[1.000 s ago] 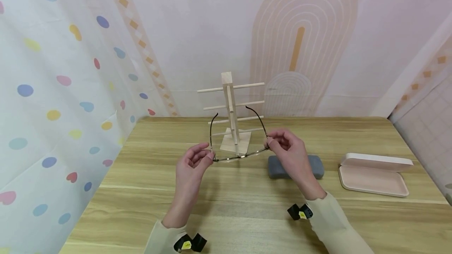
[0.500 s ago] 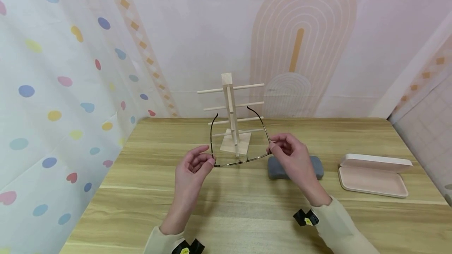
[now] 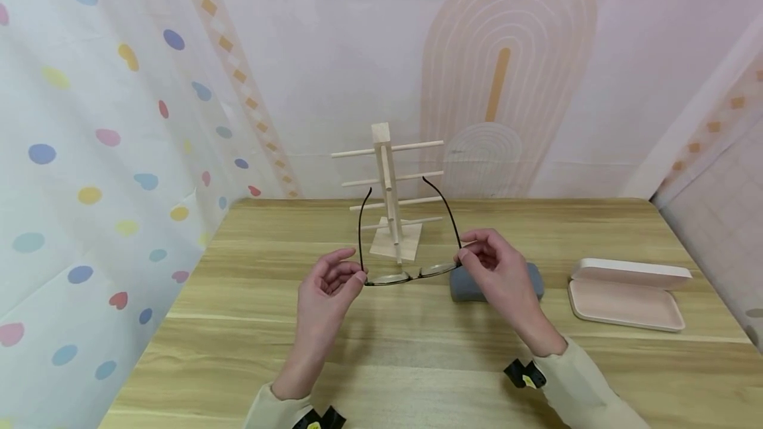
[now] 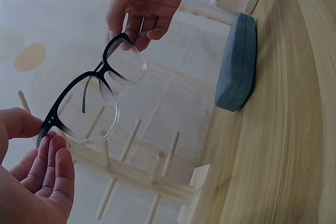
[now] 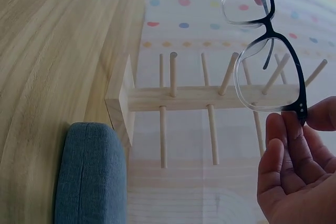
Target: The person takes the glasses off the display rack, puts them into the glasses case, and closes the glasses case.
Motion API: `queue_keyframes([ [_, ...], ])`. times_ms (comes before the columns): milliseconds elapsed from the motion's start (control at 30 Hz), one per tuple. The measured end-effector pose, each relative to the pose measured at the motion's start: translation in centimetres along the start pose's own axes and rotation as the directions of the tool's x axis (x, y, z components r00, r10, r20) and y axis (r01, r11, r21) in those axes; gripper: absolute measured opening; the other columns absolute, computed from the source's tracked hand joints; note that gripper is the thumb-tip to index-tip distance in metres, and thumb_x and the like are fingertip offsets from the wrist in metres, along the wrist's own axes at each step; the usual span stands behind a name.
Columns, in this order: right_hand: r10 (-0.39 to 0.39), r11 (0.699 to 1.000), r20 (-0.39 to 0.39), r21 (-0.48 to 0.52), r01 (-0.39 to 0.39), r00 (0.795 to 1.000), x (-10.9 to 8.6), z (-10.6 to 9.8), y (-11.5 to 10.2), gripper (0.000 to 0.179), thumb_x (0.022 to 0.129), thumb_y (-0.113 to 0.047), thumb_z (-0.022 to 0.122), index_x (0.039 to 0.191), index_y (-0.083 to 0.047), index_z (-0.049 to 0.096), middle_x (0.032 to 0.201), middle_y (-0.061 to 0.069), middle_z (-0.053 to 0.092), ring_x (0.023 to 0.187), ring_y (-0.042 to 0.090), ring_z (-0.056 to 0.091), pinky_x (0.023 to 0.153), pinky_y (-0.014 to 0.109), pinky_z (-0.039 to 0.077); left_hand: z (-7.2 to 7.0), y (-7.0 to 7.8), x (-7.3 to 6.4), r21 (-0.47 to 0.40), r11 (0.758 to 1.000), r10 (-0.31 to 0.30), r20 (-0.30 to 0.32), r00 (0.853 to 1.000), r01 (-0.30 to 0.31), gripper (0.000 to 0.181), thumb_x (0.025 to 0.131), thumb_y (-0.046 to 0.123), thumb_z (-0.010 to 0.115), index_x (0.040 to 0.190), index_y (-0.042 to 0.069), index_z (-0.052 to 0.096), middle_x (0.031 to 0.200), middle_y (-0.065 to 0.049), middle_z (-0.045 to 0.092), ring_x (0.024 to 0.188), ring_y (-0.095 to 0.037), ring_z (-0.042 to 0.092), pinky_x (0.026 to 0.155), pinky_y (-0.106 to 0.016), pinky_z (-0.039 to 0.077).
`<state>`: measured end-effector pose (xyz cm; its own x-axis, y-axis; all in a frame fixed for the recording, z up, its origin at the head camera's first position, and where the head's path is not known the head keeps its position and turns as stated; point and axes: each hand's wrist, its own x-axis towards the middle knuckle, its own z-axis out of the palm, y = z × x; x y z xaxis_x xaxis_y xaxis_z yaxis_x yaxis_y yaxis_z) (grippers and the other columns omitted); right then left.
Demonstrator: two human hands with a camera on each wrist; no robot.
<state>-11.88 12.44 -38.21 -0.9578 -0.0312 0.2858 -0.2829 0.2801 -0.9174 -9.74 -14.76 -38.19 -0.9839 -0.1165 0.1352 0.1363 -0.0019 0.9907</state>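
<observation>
A pair of eyeglasses (image 3: pixel 414 276) with a black upper frame and clear lower rims is held up between both hands, temples unfolded and pointing toward the stand. My left hand (image 3: pixel 329 293) pinches the left hinge corner between thumb and fingers. At the opposite corner, my right hand (image 3: pixel 497 277) pinches the frame the same way. Behind the eyeglasses rises a wooden display stand (image 3: pixel 389 184) with several rows of pegs. In the left wrist view the lenses (image 4: pixel 92 111) face the camera, clear of the stand's pegs.
A blue-grey glasses case (image 3: pixel 467 286) lies closed on the table, partly behind my right hand. Farther right stands an open pink-and-white case (image 3: pixel 628 303). Patterned curtains (image 3: pixel 334 51) hang along the back and left of the wooden table (image 3: pixel 238 363).
The eyeglasses have come slightly lower and nearer to me, and their front has tilted so the lenses show more. Both hands keep their pinch; the right one has shifted down a little.
</observation>
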Motion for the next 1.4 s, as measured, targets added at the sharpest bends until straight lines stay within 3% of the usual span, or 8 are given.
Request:
queue_keyframes([
  [333,-0.025,0.999,-0.033,-0.022,0.024,0.999,-0.5,-0.7,0.0,0.019,0.101,-0.012,0.066,0.119,-0.006,0.066,0.095,0.004,0.074,0.088,0.012,0.069,0.079,0.019,0.053,0.8,0.1,0.0,-0.019,1.0,0.022,0.026,0.999,-0.021,0.037,0.09,-0.008,0.072,0.126,-0.005,0.063,0.101,-0.016,0.07,0.087,-0.016,0.071,0.078,-0.023,0.059],
  [600,-0.033,0.999,-0.037,-0.026,0.032,0.999,-1.1,-1.5,0.0,0.021,0.102,-0.013,0.066,0.121,-0.005,0.064,0.098,0.006,0.074,0.088,0.022,0.068,0.079,0.02,0.052,1.4,0.1,0.1,-0.017,0.999,0.044,0.038,0.998,-0.044,0.036,0.089,-0.01,0.072,0.123,-0.003,0.066,0.103,-0.018,0.07,0.088,-0.017,0.07,0.078,-0.024,0.059],
  [800,-0.027,0.999,-0.045,-0.035,0.026,0.999,-1.5,-2.0,-0.2,0.023,0.102,-0.012,0.067,0.123,-0.006,0.064,0.098,0.007,0.074,0.084,0.014,0.066,0.075,0.02,0.052,1.9,0.2,0.0,-0.022,0.998,0.064,0.035,0.997,-0.063,0.035,0.088,-0.01,0.073,0.122,-0.005,0.066,0.103,-0.021,0.069,0.087,-0.017,0.07,0.077,-0.024,0.059],
  [1000,0.008,1.0,-0.057,-0.005,-0.008,0.998,-2.0,-2.6,-0.4,0.024,0.101,-0.01,0.066,0.124,-0.005,0.062,0.101,0.01,0.073,0.088,0.014,0.069,0.077,0.019,0.056,2.6,0.2,0.0,-0.02,0.997,0.08,0.051,0.995,-0.079,0.032,0.088,-0.01,0.073,0.119,-0.004,0.068,0.102,-0.02,0.07,0.087,-0.018,0.069,0.076,-0.023,0.059],
  [1167,-0.018,1.0,-0.068,0.006,0.018,0.998,-2.5,-3.0,-0.4,0.025,0.101,-0.007,0.066,0.125,-0.003,0.062,0.102,0.013,0.073,0.087,0.011,0.069,0.077,0.019,0.057,3.1,0.3,-0.1,0.006,0.996,0.091,0.065,0.994,-0.092,0.024,0.089,-0.006,0.074,0.114,-0.003,0.071,0.1,-0.015,0.071,0.086,-0.018,0.069,0.076,-0.023,0.059],
  [1400,-0.024,1.0,-0.092,0.008,0.025,0.996,-3.1,-3.5,-0.4,0.026,0.099,-0.005,0.068,0.124,-0.002,0.062,0.101,0.014,0.072,0.087,0.009,0.07,0.077,0.018,0.057,3.6,0.5,-0.2,0.007,0.995,0.099,0.097,0.99,-0.1,0.023,0.09,-0.005,0.073,0.113,-0.004,0.071,0.1,-0.018,0.071,0.084,-0.018,0.07,0.075,-0.024,0.059],
])
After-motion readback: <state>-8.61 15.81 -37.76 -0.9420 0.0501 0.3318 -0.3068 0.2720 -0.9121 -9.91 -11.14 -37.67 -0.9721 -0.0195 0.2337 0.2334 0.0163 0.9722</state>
